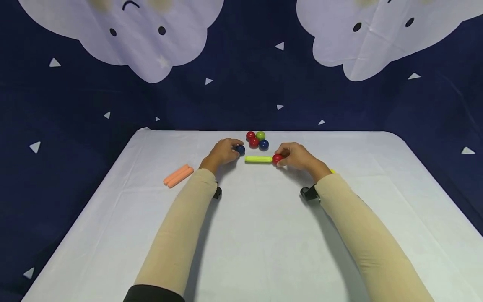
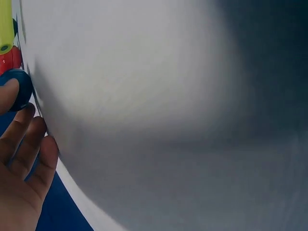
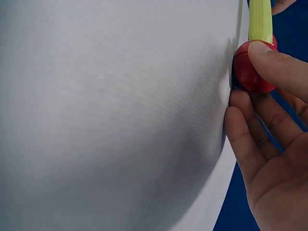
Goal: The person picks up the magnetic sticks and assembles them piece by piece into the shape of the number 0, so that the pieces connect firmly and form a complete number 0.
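Observation:
The left hand pinches a dark blue ball near the back middle of the table; its thumb lies on the blue ball in the left wrist view. A gap separates that ball from the left end of a yellow-green stick. At the stick's right end is a red ball, held between thumb and fingers of the right hand. The right wrist view shows the red ball against the end of the yellow-green stick, thumb across it.
Behind the stick sit two red balls, a green ball and another blue ball. Orange sticks lie at the left. A yellow piece shows partly behind the right forearm. A dark patterned cloth hangs behind the white table.

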{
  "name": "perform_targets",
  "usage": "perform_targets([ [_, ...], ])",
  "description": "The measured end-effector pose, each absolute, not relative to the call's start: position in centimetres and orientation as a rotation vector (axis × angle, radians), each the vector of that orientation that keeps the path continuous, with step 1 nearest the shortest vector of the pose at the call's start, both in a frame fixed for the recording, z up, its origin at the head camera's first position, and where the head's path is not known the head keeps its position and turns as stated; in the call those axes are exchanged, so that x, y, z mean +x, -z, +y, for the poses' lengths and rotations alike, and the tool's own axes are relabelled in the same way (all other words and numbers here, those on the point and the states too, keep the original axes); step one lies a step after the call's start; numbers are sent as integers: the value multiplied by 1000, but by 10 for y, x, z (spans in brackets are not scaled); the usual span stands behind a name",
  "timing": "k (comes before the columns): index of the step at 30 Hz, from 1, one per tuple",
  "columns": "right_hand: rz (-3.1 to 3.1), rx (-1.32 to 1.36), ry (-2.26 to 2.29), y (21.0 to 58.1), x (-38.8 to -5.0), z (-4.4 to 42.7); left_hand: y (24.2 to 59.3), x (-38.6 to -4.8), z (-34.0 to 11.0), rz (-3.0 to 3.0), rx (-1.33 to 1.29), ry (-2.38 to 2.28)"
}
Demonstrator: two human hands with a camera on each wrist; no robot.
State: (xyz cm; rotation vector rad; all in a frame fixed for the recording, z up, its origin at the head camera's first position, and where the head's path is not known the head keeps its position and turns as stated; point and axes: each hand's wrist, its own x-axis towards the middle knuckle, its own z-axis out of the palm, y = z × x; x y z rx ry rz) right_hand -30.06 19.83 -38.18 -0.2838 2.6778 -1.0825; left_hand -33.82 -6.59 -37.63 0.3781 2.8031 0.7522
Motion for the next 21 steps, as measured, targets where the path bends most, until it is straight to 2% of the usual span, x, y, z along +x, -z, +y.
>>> perform_targets([
  [21, 2703, -304, 1048, 381, -299, 196, 367, -323, -109, 2738, 632, -676],
])
